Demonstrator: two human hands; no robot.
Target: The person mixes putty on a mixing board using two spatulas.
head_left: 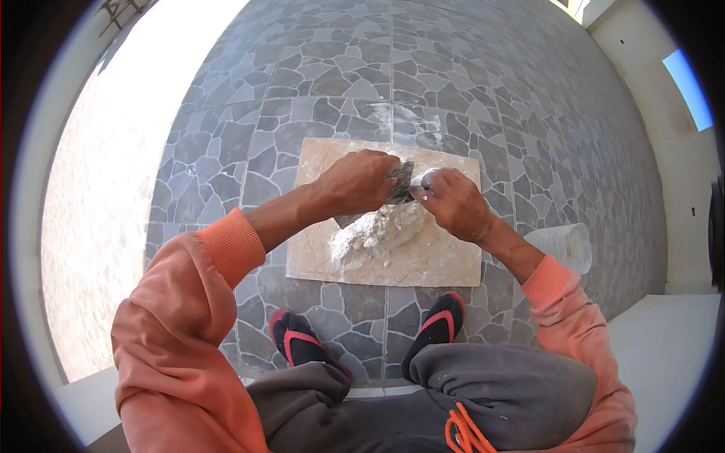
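My left hand (pixel 361 181) is closed around a flat, dark grey metal scraper (pixel 400 183), smeared with white. Close beside it, my right hand (pixel 457 202) has its fingers curled in a pinch near the scraper's edge; what they hold is hidden. Below both hands lies a lumpy heap of white paste (pixel 377 240), wet-looking plaster or filler. The heap rests on a square beige tile (pixel 445 264) set on the floor. White residue marks the fingers of my right hand.
A translucent plastic container (pixel 566 245) is right of the tile. My feet in black and red flip-flops (pixel 297 336) are just in front of it. Grey stone-pattern flooring (pixel 325 68) surrounds everything, with white smears (pixel 411 121) beyond the tile. A pale wall (pixel 657 90) stands at right.
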